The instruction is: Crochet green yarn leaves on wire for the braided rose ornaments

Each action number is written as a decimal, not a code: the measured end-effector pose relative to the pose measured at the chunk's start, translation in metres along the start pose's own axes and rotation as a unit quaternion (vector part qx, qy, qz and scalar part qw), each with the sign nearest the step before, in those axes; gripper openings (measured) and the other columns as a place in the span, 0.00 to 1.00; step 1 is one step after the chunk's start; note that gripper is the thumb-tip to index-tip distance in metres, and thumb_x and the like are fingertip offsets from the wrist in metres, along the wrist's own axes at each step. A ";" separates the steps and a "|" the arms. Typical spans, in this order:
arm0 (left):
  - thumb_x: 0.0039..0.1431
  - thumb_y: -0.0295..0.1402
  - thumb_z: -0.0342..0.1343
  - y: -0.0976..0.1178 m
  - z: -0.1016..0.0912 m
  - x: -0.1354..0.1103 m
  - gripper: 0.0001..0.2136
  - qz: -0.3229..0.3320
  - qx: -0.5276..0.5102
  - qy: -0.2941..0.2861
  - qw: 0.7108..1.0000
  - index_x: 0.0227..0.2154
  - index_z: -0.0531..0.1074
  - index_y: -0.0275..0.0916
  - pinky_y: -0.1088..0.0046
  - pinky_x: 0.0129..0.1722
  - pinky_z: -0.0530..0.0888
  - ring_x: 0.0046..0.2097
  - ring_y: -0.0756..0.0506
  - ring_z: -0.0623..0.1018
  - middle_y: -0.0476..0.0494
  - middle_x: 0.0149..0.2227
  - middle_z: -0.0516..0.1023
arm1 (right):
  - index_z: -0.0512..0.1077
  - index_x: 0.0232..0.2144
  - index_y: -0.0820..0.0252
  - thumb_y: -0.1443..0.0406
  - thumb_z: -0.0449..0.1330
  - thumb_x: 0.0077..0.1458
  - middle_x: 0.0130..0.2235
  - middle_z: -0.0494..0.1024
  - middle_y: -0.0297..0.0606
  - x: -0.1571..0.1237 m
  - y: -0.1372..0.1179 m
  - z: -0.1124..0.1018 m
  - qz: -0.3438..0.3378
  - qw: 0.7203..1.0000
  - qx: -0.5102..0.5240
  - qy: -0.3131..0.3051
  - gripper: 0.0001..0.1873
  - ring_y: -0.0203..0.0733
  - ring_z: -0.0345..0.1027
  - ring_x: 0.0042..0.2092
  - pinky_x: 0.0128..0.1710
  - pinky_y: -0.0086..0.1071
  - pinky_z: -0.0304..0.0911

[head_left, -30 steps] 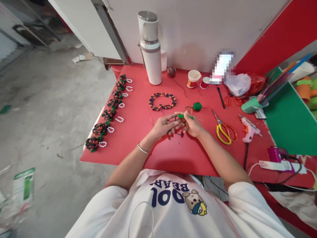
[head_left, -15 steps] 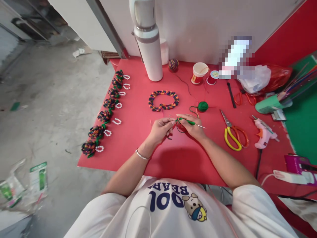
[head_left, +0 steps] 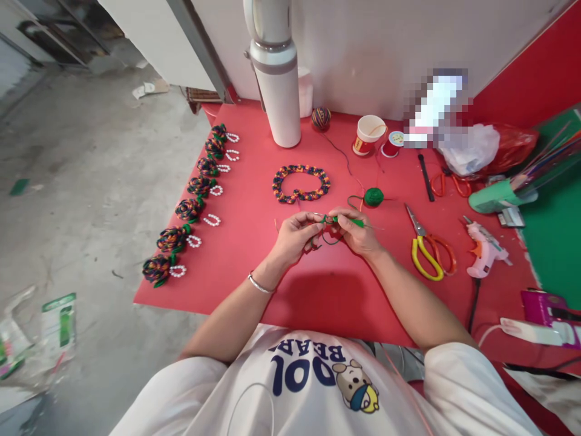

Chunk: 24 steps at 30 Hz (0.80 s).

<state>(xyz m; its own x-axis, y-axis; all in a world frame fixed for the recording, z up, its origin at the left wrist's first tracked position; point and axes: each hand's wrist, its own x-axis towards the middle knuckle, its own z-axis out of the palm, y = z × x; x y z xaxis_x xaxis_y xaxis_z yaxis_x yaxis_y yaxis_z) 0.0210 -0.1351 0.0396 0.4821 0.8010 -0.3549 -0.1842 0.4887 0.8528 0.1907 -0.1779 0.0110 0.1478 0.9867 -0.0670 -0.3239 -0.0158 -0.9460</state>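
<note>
Over the middle of the red table [head_left: 254, 284], my left hand [head_left: 295, 237] pinches a small piece of dark yarn work [head_left: 320, 233]. Close beside it, my right hand [head_left: 358, 233] is closed on a green-handled crochet hook [head_left: 351, 222] whose thin metal end points right. Both hands meet at the yarn work. A green yarn ball [head_left: 373, 196] lies just beyond my right hand, its strand running toward the hook. A multicoloured crocheted ring [head_left: 301, 182] lies further back.
Several crocheted flowers [head_left: 173, 238] with pearl loops line the table's left edge. A white flask [head_left: 276, 79], multicoloured yarn ball [head_left: 321, 118], paper cup [head_left: 367, 134], yellow scissors [head_left: 426, 251], glue gun [head_left: 483, 247] and power strip [head_left: 540, 330] surround the work area. Concrete floor lies left.
The view shifted slightly. My hands stayed together at the yarn work; the crochet hook drew in closer to my left hand and its tip tilted a little.
</note>
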 end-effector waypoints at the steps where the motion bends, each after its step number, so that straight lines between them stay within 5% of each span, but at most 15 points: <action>1: 0.43 0.41 0.73 0.002 0.001 -0.001 0.20 -0.005 -0.016 -0.011 1.000 0.35 0.73 0.37 0.79 0.13 0.59 0.14 0.56 0.63 0.54 0.20 0.75 | 0.83 0.35 0.52 0.49 0.72 0.49 0.36 0.82 0.34 0.000 0.000 0.000 -0.003 1.000 0.000 -0.007 0.16 0.35 0.73 0.32 0.34 0.32 0.71; 6: 0.45 0.47 0.72 0.005 0.001 0.000 0.21 -0.003 -0.032 -0.023 0.999 0.31 0.74 0.35 0.79 0.13 0.51 0.14 0.59 0.58 0.52 0.21 0.75 | 0.84 0.38 0.51 0.53 0.71 0.53 0.38 0.82 0.34 -0.001 -0.003 0.000 -0.029 0.998 -0.048 -0.028 0.13 0.35 0.74 0.35 0.37 0.31 0.71; 11: 0.42 0.47 0.74 0.011 -0.010 0.003 0.21 0.018 -0.015 -0.004 1.000 0.26 0.73 0.35 0.79 0.15 0.53 0.15 0.59 0.57 0.53 0.19 0.71 | 0.82 0.47 0.50 0.53 0.75 0.47 0.39 0.83 0.35 0.000 -0.009 -0.003 -0.006 0.991 -0.102 -0.080 0.24 0.39 0.76 0.40 0.41 0.34 0.74; 17: 0.41 0.48 0.75 0.022 -0.018 0.000 0.21 0.009 0.054 -0.063 0.997 0.28 0.77 0.35 0.78 0.15 0.53 0.16 0.58 0.58 0.52 0.18 0.70 | 0.84 0.38 0.51 0.53 0.74 0.48 0.38 0.81 0.37 0.006 -0.015 -0.002 -0.057 0.985 -0.150 -0.068 0.16 0.39 0.75 0.40 0.36 0.31 0.74; 20: 0.44 0.50 0.73 0.020 -0.014 -0.002 0.21 0.034 0.128 -0.076 0.988 0.27 0.79 0.35 0.76 0.19 0.63 0.19 0.54 0.66 0.49 0.19 0.74 | 0.81 0.46 0.50 0.49 0.69 0.54 0.48 0.82 0.39 0.007 -0.016 -0.003 0.000 0.996 -0.043 -0.077 0.21 0.40 0.77 0.45 0.32 0.29 0.76; 24: 0.51 0.49 0.69 0.016 -0.014 0.000 0.19 0.095 0.213 -0.103 0.967 0.28 0.80 0.35 0.73 0.28 0.72 0.26 0.49 0.75 0.43 0.24 0.79 | 0.76 0.53 0.56 0.40 0.63 0.55 0.45 0.84 0.44 0.005 -0.015 -0.006 0.115 0.971 0.031 -0.208 0.34 0.41 0.78 0.36 0.24 0.31 0.75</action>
<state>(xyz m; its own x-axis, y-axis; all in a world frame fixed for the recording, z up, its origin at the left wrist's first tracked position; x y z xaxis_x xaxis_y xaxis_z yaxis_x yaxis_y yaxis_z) 0.0061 -0.1228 0.0475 0.6430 0.7548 -0.1299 0.0620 0.1178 0.9911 0.2019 -0.1738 0.0224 -0.3214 0.9384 -0.1271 -0.3621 -0.2458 -0.8992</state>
